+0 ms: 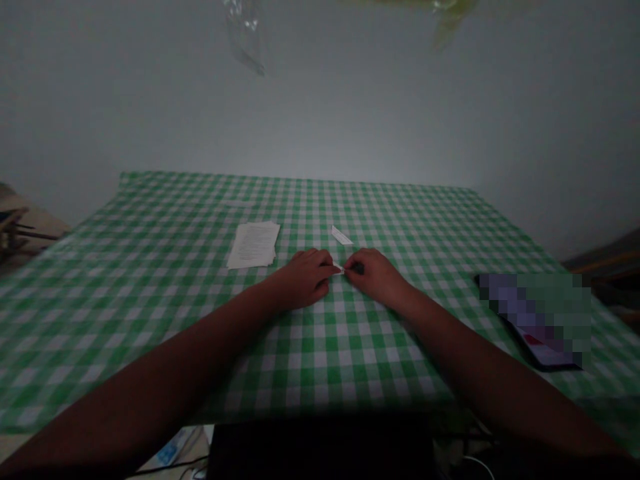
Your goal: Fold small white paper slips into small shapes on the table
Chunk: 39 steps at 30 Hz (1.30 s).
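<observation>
Both hands meet over the middle of the table, with a small piece of white paper (339, 268) between their fingertips. My left hand (307, 277) is closed on the paper's left part. From the other side, my right hand (373, 273) pinches its right end. Most of the paper is hidden by the fingers, so its folds cannot be made out. Just beyond the hands lies a narrow folded paper strip (341, 235), slanted and apart from them. To the left of my left hand rests a stack of printed paper sheets (255, 245), slightly uneven at the edges.
A green-and-white checked tablecloth (320, 360) covers the table, which stands against a pale wall (320, 113). At the right lies a dark-edged tablet or phone (545, 353), partly blurred out. Cables and a blue-and-white item (175, 448) show below the front edge.
</observation>
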### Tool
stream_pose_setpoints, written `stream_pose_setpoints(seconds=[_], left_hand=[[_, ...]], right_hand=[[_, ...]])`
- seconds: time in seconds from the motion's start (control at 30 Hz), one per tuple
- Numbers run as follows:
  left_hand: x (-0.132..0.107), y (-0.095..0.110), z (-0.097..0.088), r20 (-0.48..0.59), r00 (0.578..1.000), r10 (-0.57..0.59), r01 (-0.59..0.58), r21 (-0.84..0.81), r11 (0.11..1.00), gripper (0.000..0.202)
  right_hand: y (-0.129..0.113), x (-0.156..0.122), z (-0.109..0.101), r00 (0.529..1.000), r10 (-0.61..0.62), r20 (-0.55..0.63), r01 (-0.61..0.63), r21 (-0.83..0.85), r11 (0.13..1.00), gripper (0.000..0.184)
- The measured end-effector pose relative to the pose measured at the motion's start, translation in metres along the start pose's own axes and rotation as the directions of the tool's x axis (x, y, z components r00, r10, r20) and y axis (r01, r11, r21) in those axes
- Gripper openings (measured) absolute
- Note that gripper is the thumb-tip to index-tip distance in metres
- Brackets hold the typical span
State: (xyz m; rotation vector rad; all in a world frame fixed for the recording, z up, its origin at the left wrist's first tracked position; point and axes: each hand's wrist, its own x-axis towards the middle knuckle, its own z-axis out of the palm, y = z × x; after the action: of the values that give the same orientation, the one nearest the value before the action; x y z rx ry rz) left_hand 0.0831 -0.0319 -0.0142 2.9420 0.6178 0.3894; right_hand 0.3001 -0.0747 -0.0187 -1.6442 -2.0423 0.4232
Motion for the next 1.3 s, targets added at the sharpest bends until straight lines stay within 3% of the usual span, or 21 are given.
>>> stream_pose_setpoints(seconds=[0.57,0.9,1.1,1.3], left_hand=[[0.001,0.010,-0.003,0.051,0.994,-0.098,0.095,0.052,0.994,0.045],[0.003,0.007,-0.004,0.034,0.994,-0.105,0.106,-0.030,0.994,0.038],[0.004,0.008,-0.004,0.046,0.993,-0.112,0.113,-0.011,0.994,0.037],[0.002,0.009,-0.005,0.075,0.991,-0.114,0.112,0.026,0.993,0.042]], right_hand=[[-0.006,0.000,0.002,0.999,-0.047,-0.007,0.046,-0.046,0.998,0.010],[-0.006,-0.002,-0.007,0.992,-0.093,0.087,0.103,-0.117,0.988,0.016],[-0.024,-0.013,-0.023,0.965,-0.098,0.244,0.166,-0.278,0.946,0.022],[-0.033,-0.023,-0.033,0.957,-0.057,0.285,0.170,-0.393,0.904,0.026]])
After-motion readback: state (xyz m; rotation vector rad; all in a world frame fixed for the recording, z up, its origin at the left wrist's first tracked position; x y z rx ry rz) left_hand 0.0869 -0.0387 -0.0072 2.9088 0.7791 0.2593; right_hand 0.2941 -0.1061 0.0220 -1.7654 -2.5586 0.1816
